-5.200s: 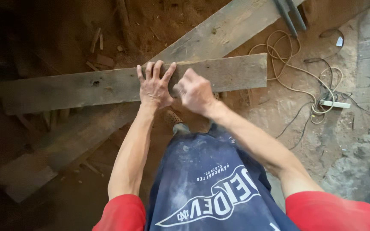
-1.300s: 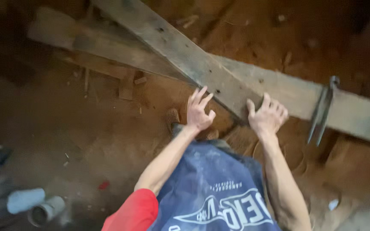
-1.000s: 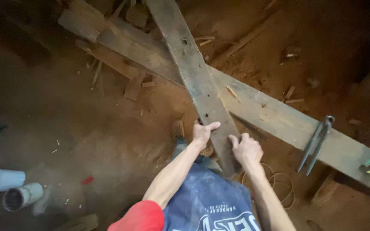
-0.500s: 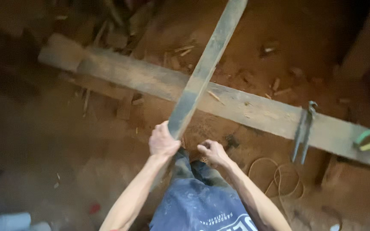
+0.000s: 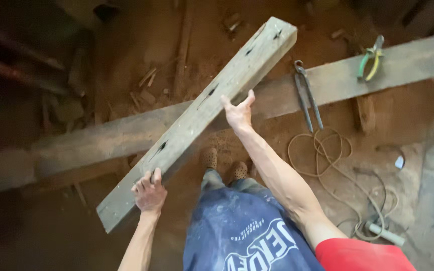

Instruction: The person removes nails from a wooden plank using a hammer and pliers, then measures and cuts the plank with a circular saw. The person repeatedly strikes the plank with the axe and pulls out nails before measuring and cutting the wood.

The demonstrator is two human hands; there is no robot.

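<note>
I hold a weathered grey wooden plank [image 5: 204, 108] with dark nail holes, lifted off the ground and slanting from lower left to upper right. My left hand [image 5: 149, 188] grips its near edge close to the lower end. My right hand [image 5: 238, 113] supports its right edge about midway along. Under the plank a longer, wider board [image 5: 337, 83] lies across the red dirt floor. My two feet in shoes [image 5: 222, 165] stand just below the plank.
Long-handled pincers [image 5: 307, 98] and green-and-yellow pliers [image 5: 370, 57] rest on the long board. A coiled cord [image 5: 335, 160] and a hammer-like handle [image 5: 385, 233] lie at right. Wood scraps [image 5: 149, 83] litter the dirt at the back; dark timbers [image 5: 21, 65] are at left.
The plank has been raised off the long board and turned; my hands moved from its near end to spread along it, left low, right midway.
</note>
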